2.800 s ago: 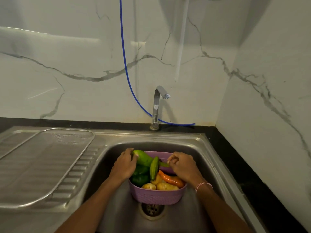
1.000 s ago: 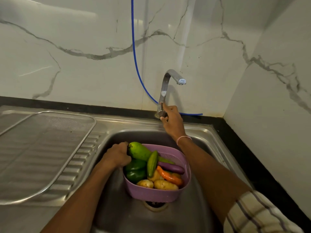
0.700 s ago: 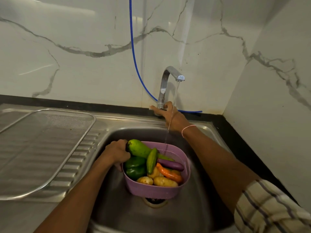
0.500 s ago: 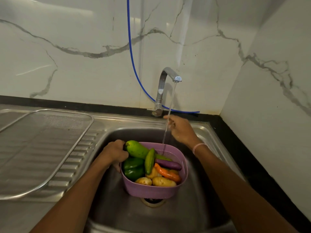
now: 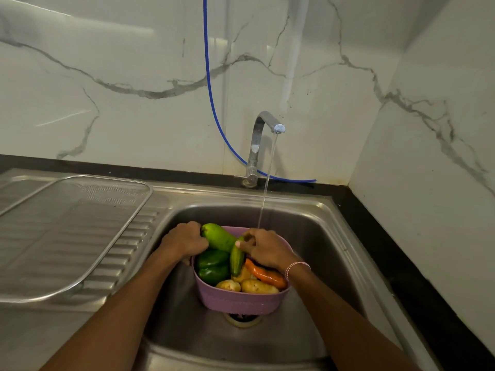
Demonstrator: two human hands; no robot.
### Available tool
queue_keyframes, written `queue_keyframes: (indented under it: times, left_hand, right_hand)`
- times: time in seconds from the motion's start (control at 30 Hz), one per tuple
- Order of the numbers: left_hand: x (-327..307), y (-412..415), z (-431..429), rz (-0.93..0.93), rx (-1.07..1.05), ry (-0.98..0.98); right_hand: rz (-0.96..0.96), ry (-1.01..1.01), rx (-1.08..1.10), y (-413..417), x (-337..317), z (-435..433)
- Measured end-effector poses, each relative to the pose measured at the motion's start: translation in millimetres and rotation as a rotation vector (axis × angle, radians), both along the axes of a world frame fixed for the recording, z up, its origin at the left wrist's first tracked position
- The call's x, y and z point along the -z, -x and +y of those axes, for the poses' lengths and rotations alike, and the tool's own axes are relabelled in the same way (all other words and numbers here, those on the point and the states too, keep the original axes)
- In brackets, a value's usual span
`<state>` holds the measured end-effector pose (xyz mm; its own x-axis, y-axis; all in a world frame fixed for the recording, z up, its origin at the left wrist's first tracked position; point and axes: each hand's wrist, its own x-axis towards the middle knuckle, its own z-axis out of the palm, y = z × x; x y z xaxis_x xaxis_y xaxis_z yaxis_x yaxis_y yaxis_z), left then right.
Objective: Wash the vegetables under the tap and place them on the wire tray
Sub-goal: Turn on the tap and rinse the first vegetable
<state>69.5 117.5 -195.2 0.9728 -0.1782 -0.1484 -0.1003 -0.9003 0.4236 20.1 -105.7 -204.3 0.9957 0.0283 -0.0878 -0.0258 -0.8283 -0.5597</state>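
A purple plastic basket (image 5: 235, 301) stands in the steel sink (image 5: 316, 236), over the drain. It holds a large pale green gourd (image 5: 219, 236), a green bell pepper (image 5: 211, 266), a slim green cucumber (image 5: 237, 259), a carrot (image 5: 267, 275) and potatoes (image 5: 257, 286). My left hand (image 5: 184, 241) grips the basket's left rim beside the gourd. My right hand (image 5: 263, 249) is over the basket and pinches the top of the cucumber. Water runs from the tap (image 5: 257, 140) and lands by my right hand. The wire tray (image 5: 67, 210) lies on the drainboard to the left, with nothing on it.
A blue hose (image 5: 211, 103) hangs down the marble wall and runs behind the tap's base. A second marble wall closes in on the right, past a black counter strip (image 5: 401, 263). The ribbed drainboard (image 5: 120, 250) lies between tray and sink.
My right hand left the tap's handle and came down onto the vegetables in the basket. Water now runs from the tap. My left hand has stayed on the basket's rim.
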Motion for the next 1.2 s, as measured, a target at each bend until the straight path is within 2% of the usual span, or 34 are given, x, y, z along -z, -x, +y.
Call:
queue_keyframes:
  times: [0.13,0.27,0.37,0.4,0.43,0.47,0.5,0.57,0.6,0.63,0.73,0.87,0.9,1.03,1.1,1.2]
  left_hand:
    - [4,-5,-3,-0.074,-0.056,-0.063]
    - [5,-2,-4,-0.196,-0.107,-0.061]
    - [-2,4,-7,-0.531,-0.113,0.081]
    - [-5,8,-13,-0.639,-0.081,0.178]
    - [-7,12,-21,-0.667,-0.034,0.294]
    - [-9,18,-33,-0.597,0.027,0.422]
    - [-9,25,-50,-0.444,0.095,0.532]
    - [-11,42,-85,-0.091,0.211,0.668]
    - [-11,46,-97,0.007,0.24,0.692]
    - [-13,47,-106,0.025,0.248,0.689]
    - [-17,38,-108,-0.067,0.222,0.653]
    - [-5,24,-101,-0.087,0.323,0.642]
    - [-1,22,-102,-0.102,0.339,0.624]
    - [4,13,-103,-0.173,0.31,0.571]
    - [4,11,-100,-0.189,0.31,0.526]
    - [7,6,-96,-0.199,0.304,0.499]
  right_hand:
    - [0.01,-0.12,-0.002,-7,9,9]
    - [-0.013,-0.346,0.065,-12,8,11]
    - [-0.082,-0.512,0.163,-11,5,3]
    - [-0.103,-0.618,0.211,-9,0,-3]
    - [-0.109,-0.764,0.263,-7,-7,-8]
    - [-0.089,-0.957,0.306,-5,-16,-13]
    - [-0.052,-1.162,0.318,-1,-24,-17]
    - [-0.038,-1.359,0.316,2,-32,-21]
    - [-0.055,-1.358,0.327,2,-32,-21]
    - [-0.078,-1.343,0.337,1,-32,-18]
    - [-0.121,-1.276,0.367,-6,-25,-12]
    - [-0.177,-1.011,0.348,-18,-20,-11]
    - [-0.163,-1.013,0.336,-18,-19,-11]
    - [-0.065,-1.244,0.166,-21,-17,-20]
    - [-0.086,-1.205,0.159,-20,-17,-20]
    - [-0.156,-1.12,0.291,-20,-16,-17]
